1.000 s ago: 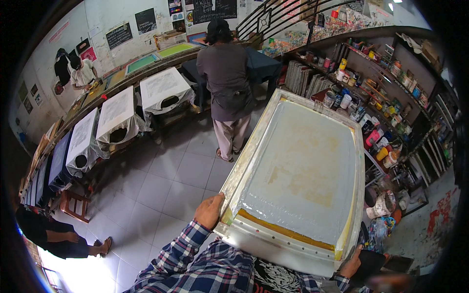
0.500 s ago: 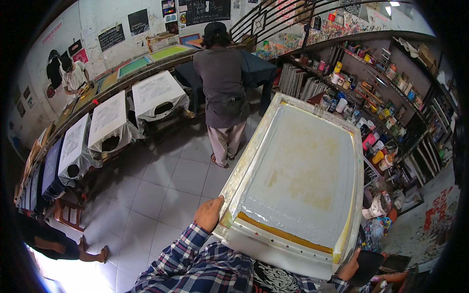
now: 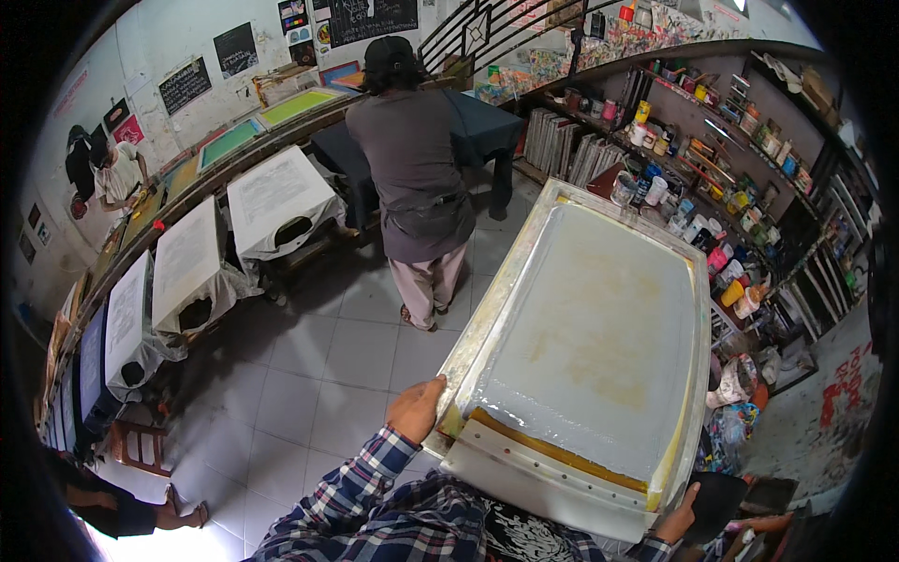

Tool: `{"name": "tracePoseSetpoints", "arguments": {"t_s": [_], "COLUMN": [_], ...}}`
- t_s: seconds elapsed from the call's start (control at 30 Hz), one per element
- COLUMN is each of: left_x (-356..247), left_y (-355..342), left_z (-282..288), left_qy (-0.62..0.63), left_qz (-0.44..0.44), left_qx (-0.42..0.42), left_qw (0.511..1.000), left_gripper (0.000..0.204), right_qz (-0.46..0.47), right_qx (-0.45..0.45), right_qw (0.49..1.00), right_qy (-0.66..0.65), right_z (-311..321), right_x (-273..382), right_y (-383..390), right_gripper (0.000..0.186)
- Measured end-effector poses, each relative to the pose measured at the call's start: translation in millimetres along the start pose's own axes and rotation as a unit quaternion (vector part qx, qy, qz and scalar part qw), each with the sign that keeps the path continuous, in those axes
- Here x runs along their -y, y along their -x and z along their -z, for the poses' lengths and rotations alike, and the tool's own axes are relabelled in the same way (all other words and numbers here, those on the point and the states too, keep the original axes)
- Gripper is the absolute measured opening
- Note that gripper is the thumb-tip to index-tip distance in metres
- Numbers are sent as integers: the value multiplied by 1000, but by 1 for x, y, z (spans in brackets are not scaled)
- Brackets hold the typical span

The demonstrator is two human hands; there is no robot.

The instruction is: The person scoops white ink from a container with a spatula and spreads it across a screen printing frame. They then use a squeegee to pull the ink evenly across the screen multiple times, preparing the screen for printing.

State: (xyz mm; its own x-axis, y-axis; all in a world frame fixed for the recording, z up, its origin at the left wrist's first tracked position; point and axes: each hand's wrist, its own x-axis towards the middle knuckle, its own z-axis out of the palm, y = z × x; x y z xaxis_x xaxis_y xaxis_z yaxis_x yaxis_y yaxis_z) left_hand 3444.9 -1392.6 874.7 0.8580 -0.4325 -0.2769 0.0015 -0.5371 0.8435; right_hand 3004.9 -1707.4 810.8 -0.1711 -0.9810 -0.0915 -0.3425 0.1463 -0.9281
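Both my hands carry a large silk-screen printing frame [image 3: 585,309], tilted in front of my body. Its mesh is coated grey with yellowish-brown patches, and wet-looking streaks shine near the close end. A pale metal strip with small holes [image 3: 543,473] runs along that near end, beside an amber band. My left hand [image 3: 418,409] is closed round the frame's left edge, close to the near corner. At the near right corner, my right hand [image 3: 680,515] grips the opposite edge, its fingers partly hidden. A black flat piece [image 3: 716,510] lies beside that hand; whether I hold it cannot be told.
A person in a dark shirt [image 3: 407,169] stands ahead at a long bench with shirts on boards [image 3: 281,197]. Another person [image 3: 120,173] works at the far left. Shelves of paint pots [image 3: 712,187] line the right. A small stool [image 3: 140,448] and someone's legs [image 3: 169,510] are at lower left.
The view has swung a little, so the bench and the person ahead sit further left. My hands keep hold of the frame, which appears slightly further right.
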Motion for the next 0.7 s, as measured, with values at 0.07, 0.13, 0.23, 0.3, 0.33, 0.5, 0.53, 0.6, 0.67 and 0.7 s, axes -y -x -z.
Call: {"name": "tracePoseSetpoints", "arguments": {"t_s": [0.07,0.13,0.23,0.3,0.33,0.5,0.53,0.6,0.67,0.7], "left_x": [16,-8,-41,-53,-58,-107,-116,-131,-142,-151], "left_y": [-30,-88,-155,-190,-209,-246,-255,-272,-287,-294], "left_z": [-2,16,3,-22,-28,-68,-75,-84,-94,-98], "left_qy": [-70,-12,11,26,37,28,30,34,39,42], "left_qz": [-169,-128,-52,-65,-72,-102,-94,-76,-54,-53], "left_qx": [-34,5,4,-3,-4,-77,-98,-126,-138,-142], "left_qw": [983,992,999,998,997,991,990,989,988,988], "left_gripper": [57,60,59,54,50,65,65,66,67,67], "right_qz": [1,14,84,94,75,88,55,40,79,127], "right_qx": [1,8,-26,-46,-56,31,47,67,74,57], "right_qw": [1000,1000,996,994,994,995,997,997,994,990], "right_qy": [2,16,0,-20,-55,37,21,15,32,-1], "right_z": [-19,-64,-120,-144,-168,-200,-214,-240,-263,-283], "right_x": [20,48,59,68,97,163,179,195,198,212], "right_y": [-5,-8,-60,-103,-108,-204,-219,-252,-293,-295], "right_gripper": [78,78,75,75,74,76,77,78,79,80]}}
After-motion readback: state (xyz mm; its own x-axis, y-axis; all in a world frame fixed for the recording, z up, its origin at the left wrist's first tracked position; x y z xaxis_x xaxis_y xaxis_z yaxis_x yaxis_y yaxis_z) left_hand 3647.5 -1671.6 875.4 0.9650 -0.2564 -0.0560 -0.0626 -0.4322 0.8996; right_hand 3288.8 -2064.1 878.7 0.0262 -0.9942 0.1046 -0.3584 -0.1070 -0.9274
